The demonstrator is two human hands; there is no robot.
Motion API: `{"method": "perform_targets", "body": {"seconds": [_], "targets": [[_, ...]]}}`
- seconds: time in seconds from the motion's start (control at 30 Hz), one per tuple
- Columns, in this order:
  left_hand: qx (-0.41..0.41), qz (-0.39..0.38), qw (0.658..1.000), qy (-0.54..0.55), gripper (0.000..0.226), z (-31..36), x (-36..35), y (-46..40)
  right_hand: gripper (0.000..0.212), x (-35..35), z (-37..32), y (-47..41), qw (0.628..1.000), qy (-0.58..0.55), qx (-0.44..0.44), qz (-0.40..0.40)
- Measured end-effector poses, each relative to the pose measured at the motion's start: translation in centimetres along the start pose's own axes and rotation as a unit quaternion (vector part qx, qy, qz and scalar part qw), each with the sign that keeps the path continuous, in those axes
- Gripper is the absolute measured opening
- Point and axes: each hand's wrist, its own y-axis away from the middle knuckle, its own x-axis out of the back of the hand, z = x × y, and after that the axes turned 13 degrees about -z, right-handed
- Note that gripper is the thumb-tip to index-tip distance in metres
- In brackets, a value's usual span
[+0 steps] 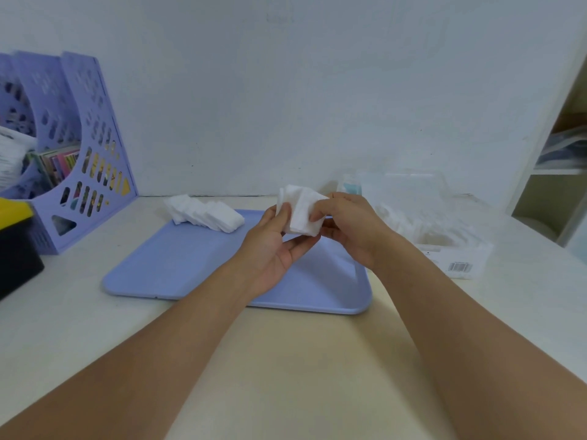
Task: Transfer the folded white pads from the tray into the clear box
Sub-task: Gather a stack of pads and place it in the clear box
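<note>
Head view: small stack of pads (301, 211) held up above far part of tray (178, 268), between both hands. Stack is white, soft-looking, squarish, several folded layers; edges not flush, top layers fanned toward the back. Left hand (273, 249) is palm-up beneath it, thumb pressed on the front face, fingers curled under the lower edge. Right hand (352, 227) is seen from the back, fingertips pinching the stack's right side. Stack is clear of tray surface.

2nd lot of pads, the row (206, 214), is laid at tray's far-left corner, overlapped like shingles, partly hanging over the rim toward the wall. Same white, same folded look.

Tray is pale blue, flat, rounded corners, set on a light desk (286, 360).

Box (428, 223) is at right of tray, near right hand, clear plastic w/ barcode label on its near end. White pads are seen through its wall; count can't be told. Lid state can't be told.

Purple file holder (73, 154) w/ coloured papers is at far left against the wall; black-and-yellow item (16, 246) sits in front of it.
</note>
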Motion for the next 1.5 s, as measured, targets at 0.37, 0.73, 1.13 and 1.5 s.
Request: {"method": "perform_targets", "body": {"seconds": [0.37,0.73,1.13,1.5], "targets": [[0.046,-0.014,0.997,-0.060,0.031,0.1,-0.5,-0.1,0.061,-1.9,-0.6,1.4,0.972,0.201,0.119,-0.007],[0.076,0.086,0.987,0.113,0.030,0.1,0.0,-0.4,0.053,-4.1,1.7,0.9,0.910,0.403,0.080,-0.044],[-0.025,0.103,0.977,-0.187,0.040,-1.0,-1.8,-0.4,0.035,-3.3,1.5,-0.1,0.987,0.141,0.057,0.056],[-0.003,0.055,0.987,-0.151,0.048,-0.7,0.3,-0.9,0.071,-3.4,0.7,-0.3,0.997,0.079,-0.014,-0.013]]}}
